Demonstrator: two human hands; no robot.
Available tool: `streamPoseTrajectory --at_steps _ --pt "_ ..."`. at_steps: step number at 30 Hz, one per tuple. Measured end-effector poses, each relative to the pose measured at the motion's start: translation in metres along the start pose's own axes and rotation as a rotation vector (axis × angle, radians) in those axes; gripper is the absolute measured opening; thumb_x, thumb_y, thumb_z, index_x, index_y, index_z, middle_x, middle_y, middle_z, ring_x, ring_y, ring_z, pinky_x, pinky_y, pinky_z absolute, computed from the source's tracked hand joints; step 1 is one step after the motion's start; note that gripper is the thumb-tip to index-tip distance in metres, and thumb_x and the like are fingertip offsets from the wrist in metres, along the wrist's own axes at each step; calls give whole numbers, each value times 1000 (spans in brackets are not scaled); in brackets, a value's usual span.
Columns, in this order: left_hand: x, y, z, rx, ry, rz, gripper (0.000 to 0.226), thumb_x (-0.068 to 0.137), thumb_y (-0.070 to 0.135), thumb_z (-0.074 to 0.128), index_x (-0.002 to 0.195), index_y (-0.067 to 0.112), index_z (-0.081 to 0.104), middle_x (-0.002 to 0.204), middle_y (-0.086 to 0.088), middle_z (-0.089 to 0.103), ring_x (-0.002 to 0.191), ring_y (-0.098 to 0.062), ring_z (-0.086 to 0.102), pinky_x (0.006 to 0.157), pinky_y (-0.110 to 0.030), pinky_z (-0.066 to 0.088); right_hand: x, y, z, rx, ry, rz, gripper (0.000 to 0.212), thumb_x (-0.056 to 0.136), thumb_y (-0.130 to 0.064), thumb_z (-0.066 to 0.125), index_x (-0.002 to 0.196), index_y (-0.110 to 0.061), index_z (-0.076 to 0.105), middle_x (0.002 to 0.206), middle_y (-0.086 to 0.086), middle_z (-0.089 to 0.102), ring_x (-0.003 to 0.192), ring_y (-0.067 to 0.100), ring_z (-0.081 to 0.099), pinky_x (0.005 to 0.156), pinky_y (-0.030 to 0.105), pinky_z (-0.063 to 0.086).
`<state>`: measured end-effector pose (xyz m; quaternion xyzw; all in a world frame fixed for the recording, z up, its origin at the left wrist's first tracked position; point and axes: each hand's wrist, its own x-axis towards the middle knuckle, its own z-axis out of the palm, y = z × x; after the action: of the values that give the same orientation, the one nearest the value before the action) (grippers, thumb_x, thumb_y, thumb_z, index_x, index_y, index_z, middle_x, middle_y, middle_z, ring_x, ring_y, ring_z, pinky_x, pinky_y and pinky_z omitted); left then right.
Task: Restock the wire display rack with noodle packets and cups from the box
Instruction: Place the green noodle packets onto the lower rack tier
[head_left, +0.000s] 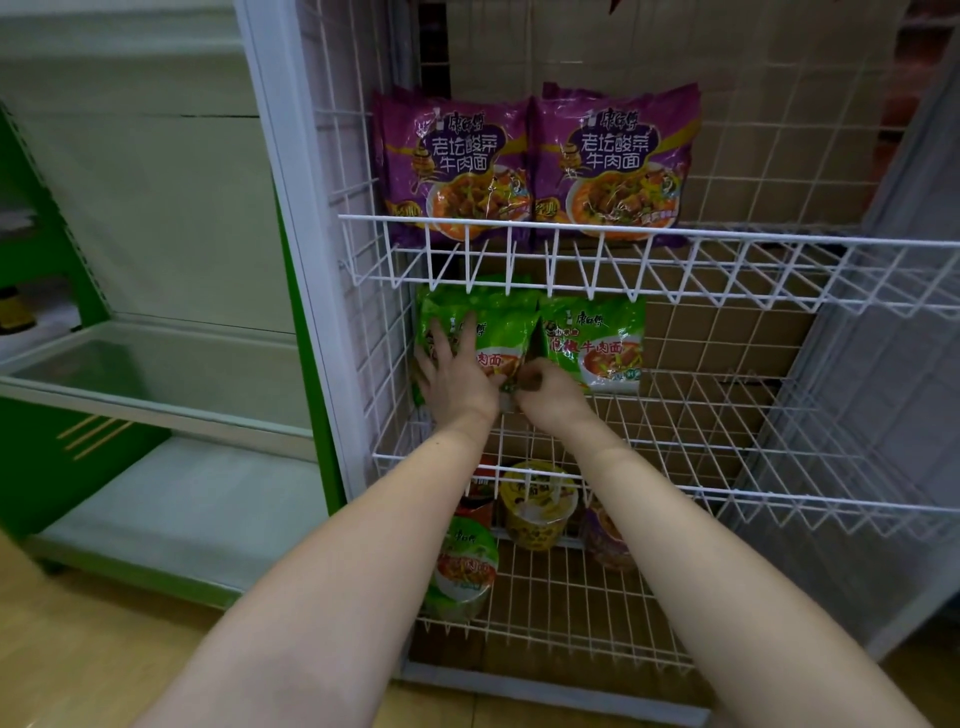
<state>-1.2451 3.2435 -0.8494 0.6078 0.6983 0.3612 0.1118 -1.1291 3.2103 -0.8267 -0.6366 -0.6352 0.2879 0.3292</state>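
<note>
In the head view, the white wire display rack (727, 244) fills the centre and right of the frame, and both arms reach into its middle shelf. The left hand (457, 379) lies flat with spread, straight fingers on the front of a green noodle packet (498, 332), which stands upright at the left end of that shelf; it presses the packet and does not grasp it. The right hand (545, 395) is just beside it, with the fingers curled at the lower right corner of the same packet, and it seems to pinch that corner, although the fingertips are partly hidden. A second green noodle packet (597, 343) stands immediately to the right, touching or almost touching the first one. On the shelf above, in the upper centre of the frame, two purple noodle packets (535, 166) stand side by side. On the bottom shelf, lower centre, there are a green noodle cup (465, 566), a yellow noodle cup (537, 506) and a purple cup (605, 540) that is partly hidden behind the right arm. The box is not in the frame. I judge that the step in hand is to seat and straighten the green packet in its row. The next move probably calls for letting go of it gently, so that it stays upright, and then for turning to the box for more stock, because the right part of every shelf has free space.
</note>
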Motion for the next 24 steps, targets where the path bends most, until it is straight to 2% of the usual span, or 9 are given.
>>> streamPoseTrajectory --at_steps 3,5,7,9,12,17,21,24 --pt "0 0 0 25 -17 -6 92 92 35 70 158 44 7 169 -1 -12 154 -37 -6 122 -62 11 3 4 1 -12 79 -30 37 95 -9 62 131 -13 55 125 12 61 114 31 60 92 38 53" --pt "-1 1 -1 47 -27 -13 93 92 39 69 159 44 4 168 -2 -13 153 -38 -4 121 -61 10 4 5 1 -6 93 -31 44 95 -15 65 137 -17 52 133 14 59 117 32 59 93 37 53" --pt "-2 2 -2 64 -22 -40 93 93 44 66 159 43 1 168 -3 -13 153 -40 -1 119 -60 14 4 5 1 0 65 -31 52 97 -21 65 145 -20 46 141 12 56 120 31 59 93 35 53" --pt "-3 2 -3 83 -14 -75 93 93 49 64 159 41 -1 168 -6 -12 152 -40 2 117 -60 19 3 6 2 -2 19 -35 58 99 -24 64 152 -22 40 148 10 51 129 30 54 101 36 49" --pt "-3 3 -4 86 -11 -76 96 91 47 68 159 39 1 168 -7 -10 152 -40 3 118 -60 20 4 6 3 -16 -9 -35 63 98 -25 64 154 -23 35 151 10 48 136 30 48 106 37 43" --pt "-5 5 -6 69 66 -7 94 84 34 78 157 34 18 166 -9 2 151 -39 4 120 -58 15 8 10 4 -51 101 -19 62 93 -25 70 149 -29 42 142 15 47 129 37 51 109 45 45" --pt "-7 10 -9 80 155 43 72 86 20 74 148 26 37 155 -13 26 144 -35 21 117 -51 21 10 12 -3 -218 222 60 69 93 -33 69 153 -26 34 156 18 28 143 43 26 117 53 26" --pt "-8 8 -8 92 119 96 63 86 14 72 142 24 46 145 -12 40 136 -32 33 112 -46 31 12 16 -11 -264 235 125 72 95 -27 66 156 -23 28 162 15 17 148 41 16 118 55 24"
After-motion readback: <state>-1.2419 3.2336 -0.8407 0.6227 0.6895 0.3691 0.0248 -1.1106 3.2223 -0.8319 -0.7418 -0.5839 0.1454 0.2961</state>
